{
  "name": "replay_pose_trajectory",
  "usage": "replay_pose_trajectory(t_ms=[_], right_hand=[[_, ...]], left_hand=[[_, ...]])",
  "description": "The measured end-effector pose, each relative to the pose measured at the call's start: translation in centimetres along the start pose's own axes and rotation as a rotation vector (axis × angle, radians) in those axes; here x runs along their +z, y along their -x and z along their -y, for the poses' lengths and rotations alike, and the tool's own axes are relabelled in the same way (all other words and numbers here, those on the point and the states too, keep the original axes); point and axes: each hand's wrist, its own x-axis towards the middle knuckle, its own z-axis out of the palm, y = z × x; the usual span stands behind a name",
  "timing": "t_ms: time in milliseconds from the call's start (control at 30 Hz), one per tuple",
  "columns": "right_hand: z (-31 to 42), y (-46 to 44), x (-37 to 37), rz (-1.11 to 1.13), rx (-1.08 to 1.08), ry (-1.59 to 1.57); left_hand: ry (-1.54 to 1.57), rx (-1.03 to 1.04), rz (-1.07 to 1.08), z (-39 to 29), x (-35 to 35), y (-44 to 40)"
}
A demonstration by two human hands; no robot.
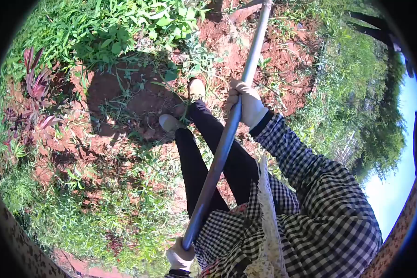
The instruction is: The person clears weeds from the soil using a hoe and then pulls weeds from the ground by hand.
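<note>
1. The pole (216,165) is in both hands, slanting across the front of the dark trousers (186,160). The left hand (180,255) has its grip closed around one end of the pole. The right hand (251,103) has its grip wrapped around the pole farther along. The other end runs out of sight.
2. A brown piece (245,12) is near the far part of the pole. I can't tell if it is joined on.
3. Some red dirt (287,76) shows bare beside the pole, but lots of ground around the pole has green plants (92,227) on it. It looks like only part of the ground is bare. I can't tell what made it bare.
4. The ground near the pole is lumpy and sunny, with a dark shadow (136,90) past the shoes (170,123). A plant with dark red leaves (39,88) grows well apart from the pole.
5. This place is outdoors. Trees (380,132) and bright sky (382,192) are well beyond the pole, on the right hand's side.
</note>
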Motion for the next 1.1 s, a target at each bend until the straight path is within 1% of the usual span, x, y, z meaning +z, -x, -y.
replay_pose_trajectory(t_ms=[67,100,167,200,233,267,300,333,367,400,467,533,633,667,733,767,800,833,867,900,933,967,1000,1033,1067,1100], right_hand=[[0.9,-2.1,1.1,0.190,-0.023,-0.035],[0.8,-3.2,1.8,0.212,-0.002,-0.029],[-1.9,-5.7,2.3,0.293,-0.004,-0.041],[-3.6,-6.0,3.0,0.182,0.080,-0.045],[-5.3,-5.6,3.0,0.173,0.113,0.118],[-7.9,-5.6,2.2,0.176,0.077,0.308],[-10.4,-4.6,1.3,0.211,0.075,0.286],[-12.1,-3.5,0.8,0.221,0.178,0.170],[-12.6,-1.0,1.0,0.132,0.298,0.051],[-13.9,0.1,0.3,0.150,0.287,0.087],[-15.4,2.5,-0.7,0.077,0.327,0.103],[-15.6,4.7,-1.9,-0.007,0.412,-0.001],[-14.7,6.0,-4.5,-0.039,0.375,-0.053],[-14.2,6.2,-5.6,-0.053,0.325,-0.071],[-13.2,5.6,-8.4,-0.156,0.352,-0.145],[-12.1,6.0,-8.9,-0.197,0.332,-0.149],[-11.4,5.8,-10.1,-0.175,0.337,-0.178],[-10.8,6.0,-10.6,-0.154,0.257,-0.191],[-9.9,5.9,-11.1,-0.185,0.270,-0.258],[-8.9,6.3,-10.9,-0.144,0.242,-0.277],[-8.1,6.0,-11.5,-0.021,0.226,-0.363],[-7.3,5.7,-12.0,0.099,0.209,-0.451],[-6.0,6.2,-10.6,0.148,0.168,-0.483],[-4.7,6.1,-9.4,0.136,0.153,-0.457],[-3.5,5.5,-8.4,0.127,0.138,-0.434],[-2.6,4.7,-7.8,0.246,0.091,-0.432]], left_hand=[[-0.145,-0.083,0.000,-2.0,-0.1,-0.9],[-0.142,-0.085,-0.037,-2.1,0.2,-0.8],[-0.125,-0.189,-0.035,-2.8,-0.3,0.0],[-0.131,-0.230,0.026,-3.3,-1.0,0.8],[-0.103,-0.249,0.056,-3.2,-1.3,1.9],[-0.075,-0.267,0.088,-2.3,-1.3,3.6],[-0.077,-0.259,0.150,1.6,0.2,6.0],[-0.075,-0.285,0.223,3.5,0.7,8.3],[-0.093,-0.323,0.285,4.4,0.6,9.7],[-0.116,-0.362,0.333,5.0,0.5,11.0],[-0.164,-0.405,0.402,6.1,-0.1,12.6],[-0.195,-0.416,0.451,6.9,-0.7,13.3],[-0.227,-0.406,0.509,7.7,-1.3,13.0],[-0.241,-0.395,0.529,8.0,-1.4,12.7],[-0.282,-0.358,0.554,8.2,-1.5,11.1],[-0.304,-0.324,0.560,8.6,-1.6,10.0],[-0.334,-0.288,0.570,8.9,-1.6,9.1],[-0.353,-0.233,0.555,9.3,-1.7,8.4],[-0.371,-0.172,0.517,9.5,-1.8,7.5],[-0.309,-0.083,0.436,8.9,-2.2,7.0],[-0.253,0.010,0.358,8.2,-2.7,6.4],[-0.223,0.049,0.354,6.6,-3.6,5.6],[-0.226,0.017,0.319,4.1,-4.6,4.8],[-0.230,-0.016,0.283,1.9,-5.1,4.1],[-0.236,-0.057,0.285,1.2,-4.9,3.3],[-0.250,-0.084,0.264,0.7,-4.5,2.6]])
